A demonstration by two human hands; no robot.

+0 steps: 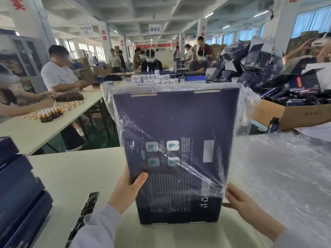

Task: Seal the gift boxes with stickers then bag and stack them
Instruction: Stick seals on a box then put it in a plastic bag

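A large dark blue gift box (179, 133) stands upright on the white table (71, 176), its printed back facing me. A clear plastic bag (249, 111) covers its upper part down to near the bottom. My left hand (128, 189) grips the box's lower left edge, thumb on the face. My right hand (239, 199) pinches the bag's lower edge at the box's right side. A dark sticker strip (86, 210) lies on the table by my left sleeve.
Dark blue boxes (19, 199) are stacked at the left edge. A pile of clear plastic bags (279, 169) covers the table at right. A cardboard carton (293, 113) full of dark packages sits behind. Other workers sit at tables beyond.
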